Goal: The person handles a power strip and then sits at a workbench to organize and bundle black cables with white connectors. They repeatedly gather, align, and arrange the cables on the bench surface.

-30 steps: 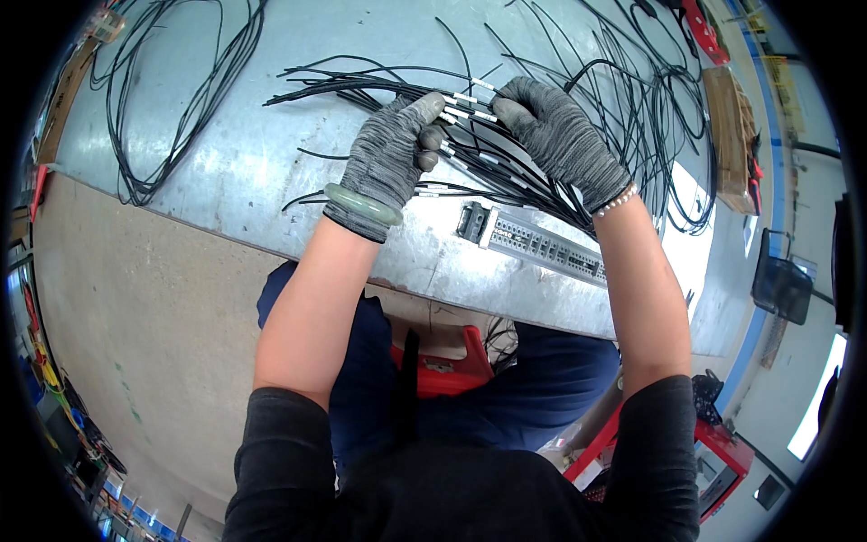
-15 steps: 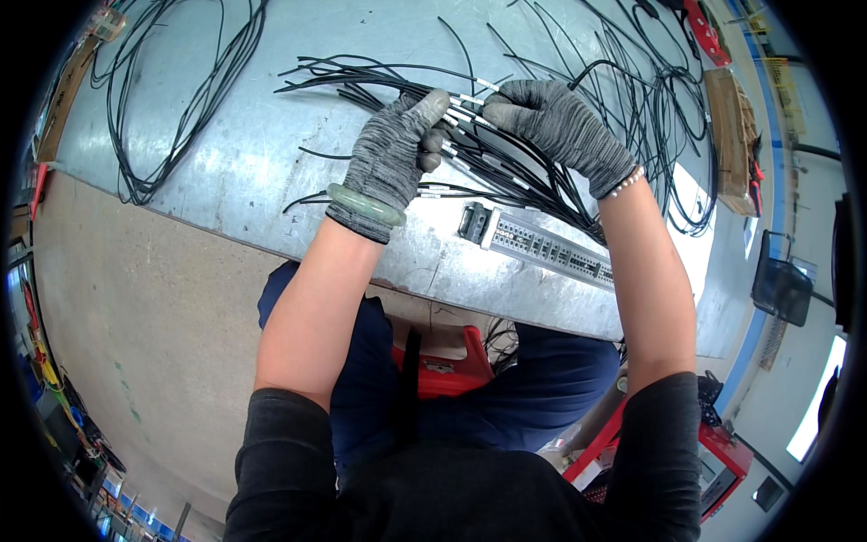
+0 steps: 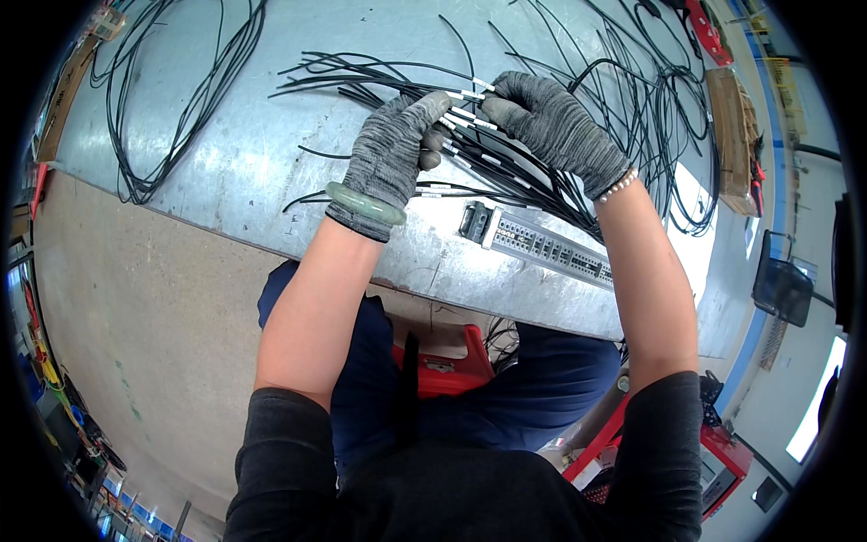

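Your left hand (image 3: 396, 140) is gripping a bundle of black wires (image 3: 510, 172) above the table (image 3: 271, 221)
Your left thumb and fingers are closing around the bundle beside its white sleeves (image 3: 461, 122), while your right hand (image 3: 555, 126) is bending its fingertips close to the upper sleeves; whether it is pinching one, you cannot be told for sure; the wires are running rightward beneath your right hand, a grey terminal strip (image 3: 551, 249) is lying nearer you, and loose black cables (image 3: 209, 95) are curling at the far left
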